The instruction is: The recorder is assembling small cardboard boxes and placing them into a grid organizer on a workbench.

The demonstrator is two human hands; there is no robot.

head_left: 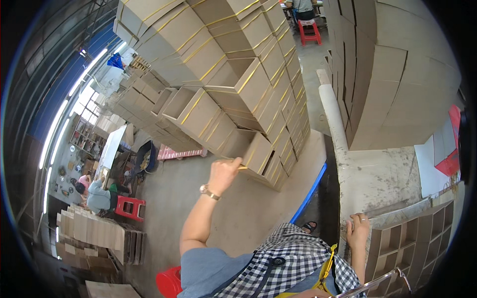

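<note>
My left hand (224, 175), with a watch (209, 192) on its wrist, reaches out to a tall stack of open brown boxes (258, 107) bound with yellow bands. Its fingers are curled closed at the edge of a low open box (243, 144). A bit of yellow band (242, 168) shows at the fingertips, but whether they grip it is hidden. My right hand (357, 231), a ring on one finger, rests on the worn tabletop (372, 184), fingers slightly bent and holding nothing. Beside it stands a brown compartmented box (397, 243).
Large stacked boxes (392, 79) stand on the table's far part. A blue strip (309, 193) runs along the floor by the table. At left are a red stool (130, 207), stacked boards (99, 231) and a seated person (101, 194). Another red stool (169, 282) is close behind me.
</note>
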